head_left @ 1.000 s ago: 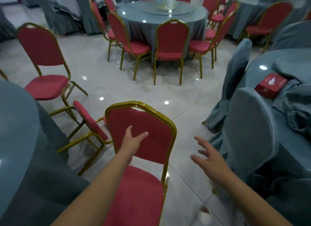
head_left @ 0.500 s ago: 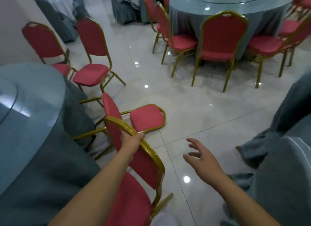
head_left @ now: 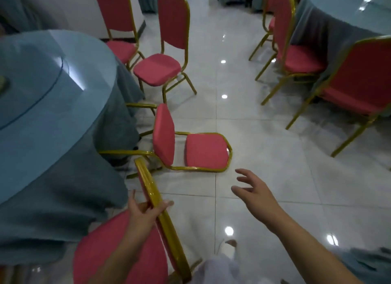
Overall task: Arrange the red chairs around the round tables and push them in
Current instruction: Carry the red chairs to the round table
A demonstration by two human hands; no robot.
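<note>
Swung round to the left since half a second back, so now looking down on more of the left table (head_left: 42,97), with the fallen chair (head_left: 205,150) sitting dead centre. Twisted the held chair (head_left: 99,245) as well: seeing its back nearly edge-on now, with the seat turned toward the tablecloth at lower left. Still gripping its gold top rail with the left hand (head_left: 146,211), thumb on the near side, fingers curled over the far side, clamped on. Got the right hand (head_left: 254,192) hanging free over the floor (head_left: 275,148) at lower centre-right, fingers spread apart and loosely bent, touching nothing.

Can see the fallen one lying on its back: backrest flat on the tiles, seat pad standing upright, legs poking left under the tablecloth. Just behind it toward upper centre, spotted a pulled-out chair (head_left: 157,69) standing upright beside the cloth, and behind that a corner chair (head_left: 119,47) with its seat right up against the table edge.

Over at upper right, got the right table (head_left: 330,21), with a side chair (head_left: 300,63) up against its cloth and a near chair (head_left: 359,78) with its back to the camera. Can't tell how far in either of those is pushed.

Also caught a white shoe (head_left: 228,248) at bottom centre.
</note>
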